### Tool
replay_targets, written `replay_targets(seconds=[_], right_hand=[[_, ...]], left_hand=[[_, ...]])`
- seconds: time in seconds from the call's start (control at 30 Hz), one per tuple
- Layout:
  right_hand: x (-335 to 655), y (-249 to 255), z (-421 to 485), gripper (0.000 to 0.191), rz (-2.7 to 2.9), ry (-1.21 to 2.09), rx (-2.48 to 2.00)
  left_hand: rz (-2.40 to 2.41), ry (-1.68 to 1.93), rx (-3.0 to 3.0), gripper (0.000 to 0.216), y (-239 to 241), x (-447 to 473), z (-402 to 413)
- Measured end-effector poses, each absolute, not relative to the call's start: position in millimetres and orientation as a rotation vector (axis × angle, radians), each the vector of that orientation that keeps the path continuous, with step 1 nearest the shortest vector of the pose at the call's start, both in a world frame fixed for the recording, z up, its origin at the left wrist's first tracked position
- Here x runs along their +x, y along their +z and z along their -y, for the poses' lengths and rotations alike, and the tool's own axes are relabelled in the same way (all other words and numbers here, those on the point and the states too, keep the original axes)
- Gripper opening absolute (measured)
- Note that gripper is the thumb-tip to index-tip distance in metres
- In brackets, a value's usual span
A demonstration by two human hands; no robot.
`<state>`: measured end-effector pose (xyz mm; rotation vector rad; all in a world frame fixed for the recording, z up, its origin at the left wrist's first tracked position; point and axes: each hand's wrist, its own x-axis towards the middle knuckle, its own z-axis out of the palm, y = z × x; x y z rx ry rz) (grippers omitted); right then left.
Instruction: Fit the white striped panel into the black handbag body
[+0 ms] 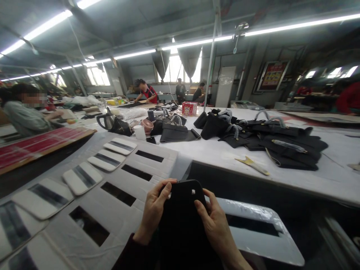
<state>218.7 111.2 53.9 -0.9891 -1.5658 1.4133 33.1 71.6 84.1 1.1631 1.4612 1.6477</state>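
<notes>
A black bag panel [182, 221] with rounded top corners and two small light slots hangs between my hands, low in the middle of the head view. My left hand [156, 204] pinches its upper left edge, thumb on the near face. On the right edge my right hand [212, 213] grips it, the thumb in front and the fingers partly behind. Beyond and under my right arm lies a pale board [258, 213] with a dark rectangular slot. The panel's lower part runs out of the picture.
Left, a cardboard sheet [120, 221] has dark slots, with several white pads [83, 178] along it. On the white table [213, 153] lie black bag pieces [292, 144], a yellowish flat tool [253, 165], a kettle [107, 120] and a white cup [139, 132]. A co-worker [25, 108] sits at left.
</notes>
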Motion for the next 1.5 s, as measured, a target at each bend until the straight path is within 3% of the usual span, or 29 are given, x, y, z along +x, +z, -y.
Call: replay_targets(seconds=[0.07, 0.13, 0.47, 0.67, 0.9, 1.07, 1.37, 1.5], right_hand=[[220, 59, -118, 0.063, 1.615, 1.337, -1.038], [222, 68, -129, 0.062, 1.723, 1.216, -1.041], [218, 94, -145, 0.019, 1.76, 1.079, -0.701], [217, 95, -134, 0.009, 1.623, 1.287, -0.598], [221, 84, -117, 0.019, 1.787, 0.983, -0.547], [226, 70, -121, 0.046, 1.6, 0.954, -1.072], [209, 65, -93, 0.029, 1.719, 1.06, -1.182], [210, 63, -108, 0.041, 1.732, 1.042, -1.074]], left_hand=[[-1.427, 1.637, 1.183, 0.029, 87, 34, -72], [-1.406, 1.633, 1.195, 0.029, 91, 36, -72], [-1.333, 1.387, 1.304, 0.047, 115, 26, -75], [-1.334, 1.234, 1.532, 0.049, 128, 20, -80], [-1.406, 1.287, 1.516, 0.042, 120, 21, -79], [-1.491, 1.372, 1.457, 0.034, 116, 24, -75], [-1.618, 1.424, 1.19, 0.035, 107, 34, -75], [-1.613, 1.404, 1.143, 0.037, 105, 34, -75]])
